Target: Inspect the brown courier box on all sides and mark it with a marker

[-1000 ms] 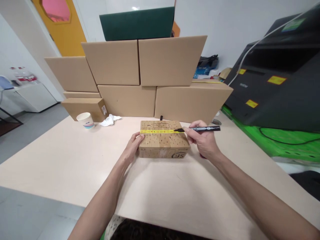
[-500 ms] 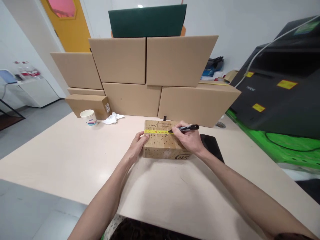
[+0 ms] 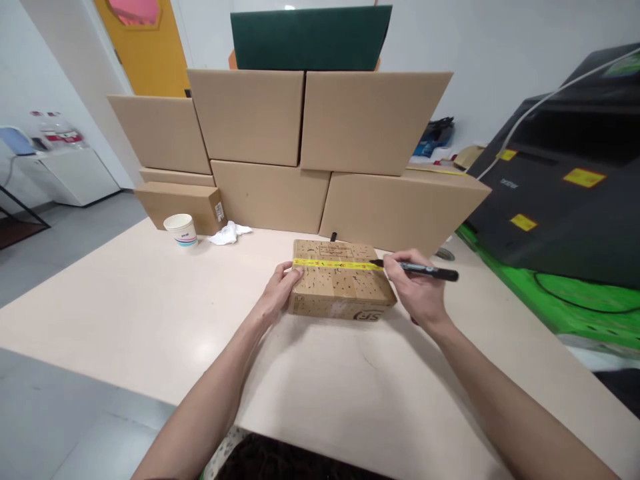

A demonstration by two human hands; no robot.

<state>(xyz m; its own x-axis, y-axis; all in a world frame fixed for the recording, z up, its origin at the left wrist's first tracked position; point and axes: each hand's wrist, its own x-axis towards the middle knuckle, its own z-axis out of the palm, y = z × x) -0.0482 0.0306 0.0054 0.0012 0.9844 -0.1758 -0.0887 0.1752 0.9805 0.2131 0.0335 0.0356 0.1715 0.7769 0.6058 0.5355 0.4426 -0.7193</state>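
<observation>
A small cardboard box (image 3: 345, 283) printed with dark specks lies on the table in front of me. A strip of yellow tape (image 3: 330, 264) with red and dark marks runs across its top. My left hand (image 3: 281, 288) grips the box's left end, thumb resting on the top edge. In my right hand (image 3: 417, 283), at the box's right end, is a black marker pen (image 3: 430, 271). The pen slants to the left, and its tip meets the right part of the tape. Just behind the box stands a small black cap (image 3: 333, 237).
Large cardboard boxes (image 3: 270, 193) are stacked along the table's back, topped by a dark green box (image 3: 310, 39). A paper cup (image 3: 181, 230) and crumpled tissue (image 3: 230, 233) stand at the back left. Right of the table is a dark printer (image 3: 555, 193).
My right hand has slid the marker rightward along the tape, from about mid-strip to near the right end. My left hand keeps its hold. The view has shifted slightly.
</observation>
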